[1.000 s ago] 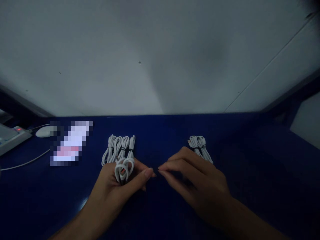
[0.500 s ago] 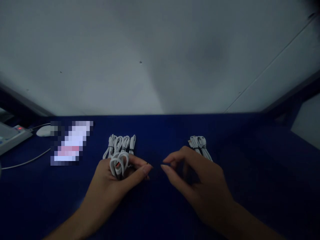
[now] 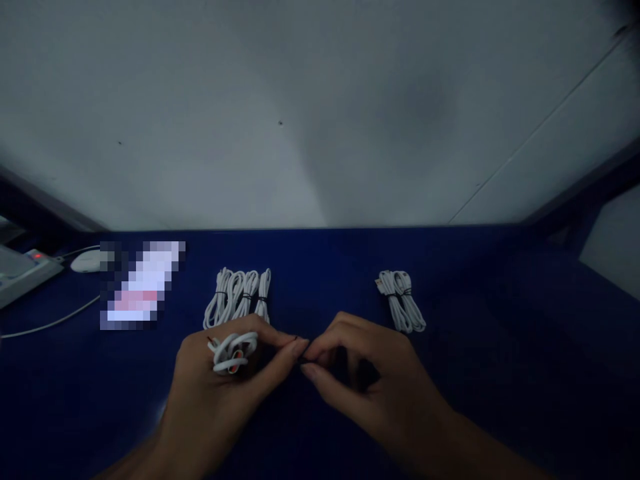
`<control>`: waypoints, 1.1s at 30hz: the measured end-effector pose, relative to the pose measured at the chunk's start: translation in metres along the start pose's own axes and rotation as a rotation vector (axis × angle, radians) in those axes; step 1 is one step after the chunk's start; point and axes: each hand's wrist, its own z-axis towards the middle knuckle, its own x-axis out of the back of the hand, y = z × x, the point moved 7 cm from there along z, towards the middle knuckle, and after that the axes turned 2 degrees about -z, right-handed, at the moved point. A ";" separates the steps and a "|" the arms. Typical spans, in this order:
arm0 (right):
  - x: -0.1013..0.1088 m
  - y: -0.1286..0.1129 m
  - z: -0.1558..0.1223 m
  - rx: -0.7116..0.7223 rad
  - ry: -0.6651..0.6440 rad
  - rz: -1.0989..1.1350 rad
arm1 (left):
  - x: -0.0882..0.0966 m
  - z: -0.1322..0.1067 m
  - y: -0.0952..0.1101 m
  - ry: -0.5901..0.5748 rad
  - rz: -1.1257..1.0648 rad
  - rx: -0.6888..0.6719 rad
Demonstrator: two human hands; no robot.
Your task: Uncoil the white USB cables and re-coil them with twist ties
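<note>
My left hand is closed around a coiled white cable, whose loops stick up between thumb and palm. Its thumb and forefinger pinch together, with a bit of a thin black tie showing by the tips. My right hand meets them there, its thumb and fingers closing on the tie; most of the tie is hidden. Just beyond the left hand lies a row of white cable bundles bound with black ties. Past the right hand lie tied white cable bundles, one with its USB plug showing.
A blue tabletop runs back to a pale wall. At the left are a blurred-out phone-like lit screen, a white mouse-like object, and a power strip with a red light and cords.
My right hand has moved left and down, and its fingertips now meet those of my left hand. The cable in my left hand has turned. The right-hand bundles are now fully uncovered.
</note>
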 end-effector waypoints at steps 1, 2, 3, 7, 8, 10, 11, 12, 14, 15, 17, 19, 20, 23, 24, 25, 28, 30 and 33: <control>0.000 0.000 0.000 0.012 0.004 -0.008 | -0.001 0.001 0.000 -0.013 0.011 -0.008; 0.001 -0.001 0.000 0.025 0.008 -0.018 | -0.001 0.001 -0.001 -0.030 0.015 -0.014; 0.001 -0.002 0.001 0.036 0.013 -0.030 | -0.003 0.002 -0.002 -0.049 0.015 -0.015; 0.002 -0.002 0.001 0.056 0.030 -0.075 | -0.005 0.004 -0.004 -0.100 0.028 -0.005; 0.002 -0.002 0.001 0.056 0.030 -0.091 | -0.006 0.005 -0.004 -0.116 0.036 -0.005; 0.001 -0.001 0.000 0.057 0.023 -0.123 | -0.007 0.004 -0.003 -0.136 0.050 -0.014; 0.001 -0.001 0.000 0.058 0.019 -0.136 | -0.007 0.004 -0.002 -0.142 0.056 -0.027; 0.001 -0.001 0.000 0.060 0.017 -0.142 | -0.007 0.004 -0.002 -0.144 0.063 -0.037; 0.001 0.000 -0.001 0.062 0.019 -0.135 | -0.007 0.003 -0.001 -0.146 0.076 -0.054; 0.001 0.000 -0.001 0.061 0.019 -0.123 | -0.007 0.003 0.000 -0.145 0.083 -0.059; 0.002 0.000 0.000 0.059 0.011 -0.091 | -0.006 0.003 0.000 -0.142 0.092 -0.068; 0.002 0.000 0.000 0.056 -0.002 -0.062 | -0.005 0.003 0.000 -0.142 0.095 -0.075; 0.002 0.000 0.001 0.056 -0.006 -0.052 | -0.005 0.002 -0.001 -0.142 0.095 -0.069; 0.002 0.001 0.002 0.044 -0.034 -0.045 | -0.005 0.002 -0.004 -0.146 0.083 -0.075; 0.002 0.001 0.002 0.037 -0.044 -0.047 | -0.005 0.002 -0.004 -0.146 0.078 -0.083; 0.001 0.002 0.002 0.027 -0.053 -0.051 | -0.006 0.002 -0.004 -0.143 0.072 -0.090; 0.002 0.001 0.002 0.032 -0.049 -0.075 | -0.006 0.004 -0.005 -0.131 0.063 -0.081; 0.002 -0.001 0.000 0.065 -0.031 -0.113 | -0.006 0.005 -0.005 -0.137 0.067 -0.048; 0.001 -0.005 -0.002 0.124 -0.013 -0.185 | -0.007 0.006 -0.007 -0.165 0.080 0.009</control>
